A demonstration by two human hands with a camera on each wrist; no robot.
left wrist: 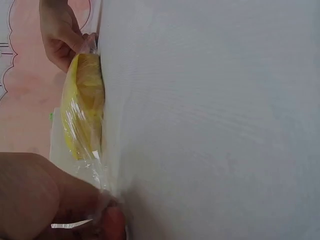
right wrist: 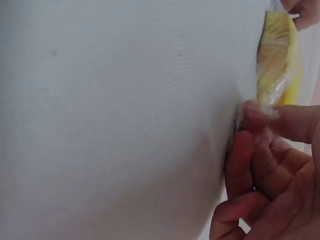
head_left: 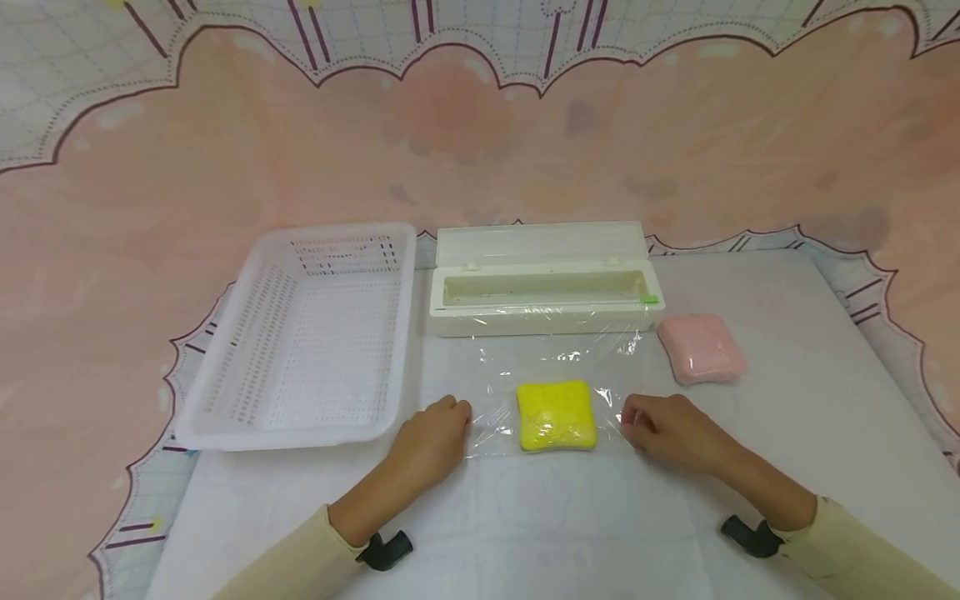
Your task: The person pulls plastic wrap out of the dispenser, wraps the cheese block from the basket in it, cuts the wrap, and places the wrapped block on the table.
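A yellow square block (head_left: pixel 557 417) with rounded corners sits on the white table, with clear plastic wrap (head_left: pixel 498 375) stretched over it. My left hand (head_left: pixel 437 437) pinches the wrap's edge left of the block. On the other side, my right hand (head_left: pixel 671 429) pinches the film between thumb and fingers. In the left wrist view the film hugs the yellow block (left wrist: pixel 82 107) and runs taut to my fingers. The wrap reaches back to an opened cream dispenser box (head_left: pixel 547 321), which has a small green slider (head_left: pixel 649 299) at its right end.
A white perforated plastic basket (head_left: pixel 386 333) stands on the left. To the right of the dispenser lies a pink square block (head_left: pixel 701 348) with a glossy surface. Behind the table hangs a patterned peach cloth (head_left: pixel 480 167).
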